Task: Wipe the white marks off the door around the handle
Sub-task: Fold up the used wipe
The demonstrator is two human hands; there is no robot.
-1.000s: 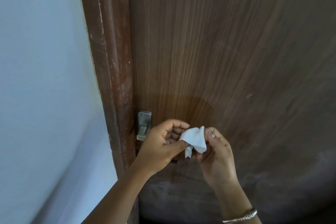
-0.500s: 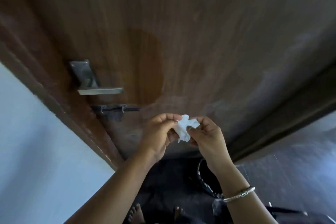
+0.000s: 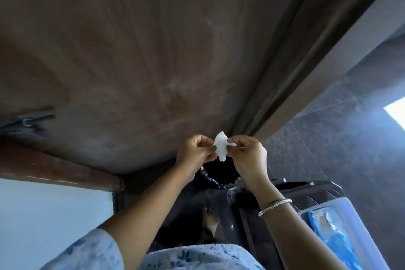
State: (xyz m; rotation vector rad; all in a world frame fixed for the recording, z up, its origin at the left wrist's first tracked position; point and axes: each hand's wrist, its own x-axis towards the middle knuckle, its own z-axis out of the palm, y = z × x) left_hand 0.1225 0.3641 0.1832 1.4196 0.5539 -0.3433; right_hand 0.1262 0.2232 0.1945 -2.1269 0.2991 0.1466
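A small crumpled white wipe (image 3: 221,146) is pinched between my left hand (image 3: 195,151) and my right hand (image 3: 248,155), low in front of the brown wooden door (image 3: 153,50). Both hands hold it, away from the door's surface and above a dark round bin (image 3: 219,176) lined with a black bag. Faint whitish smears show on the door (image 3: 175,85). The lever handle is out of the picture; only the dark sliding bolt (image 3: 28,119) shows at the far left.
The brown door frame (image 3: 54,171) and a pale wall (image 3: 43,215) lie at lower left. At right stand a grey wall (image 3: 341,116), a dark rack (image 3: 306,188) and a clear box with blue contents (image 3: 337,232). A bare foot (image 3: 210,221) is on the dark floor.
My view has swung down and to the right, so the handle has left the picture. My hands, still holding the wipe, have moved away from the handle area to above the bin.
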